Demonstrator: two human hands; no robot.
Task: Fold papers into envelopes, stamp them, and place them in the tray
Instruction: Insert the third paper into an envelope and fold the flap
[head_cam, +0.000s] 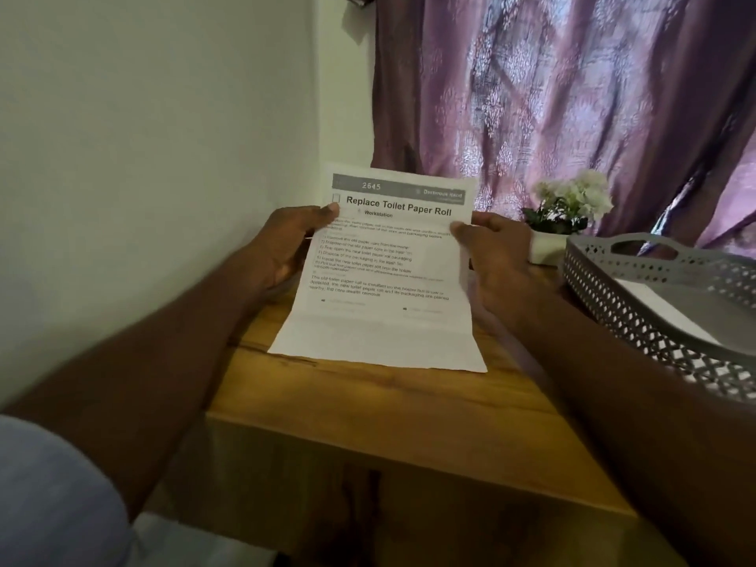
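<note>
A printed white sheet of paper [384, 276] headed "Replace Toilet Paper Roll" is held upright over the wooden table [368, 423]. Its lower edge rests on the tabletop, and a crease runs across its lower part. My left hand [286, 247] grips the sheet's left edge with the thumb on the front near the top. On the other side, my right hand [495, 255] pinches the right edge. A grey perforated tray [638, 317] stands at the right of the table, and something white lies inside it.
A small white pot with white flowers [568, 206] stands at the back right of the table, behind the tray. A purple curtain [572, 83] hangs behind it. To the left, a white wall [143, 157] runs along the table's edge.
</note>
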